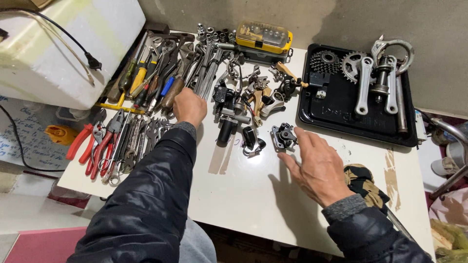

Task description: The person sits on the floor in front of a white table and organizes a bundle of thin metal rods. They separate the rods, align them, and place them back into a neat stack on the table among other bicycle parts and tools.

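Nearby, black tray (336, 114) beside pliers (100, 146).

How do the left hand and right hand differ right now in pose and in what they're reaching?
The left hand is curled, knuckles up, over the tool pile by a wooden-handled tool; the right hand is spread flat and open. The left reaches further across the white table; the right lies nearer, its fingertips beside a small black brake caliper. What the left grips is hidden. Both wear dark jacket sleeves.
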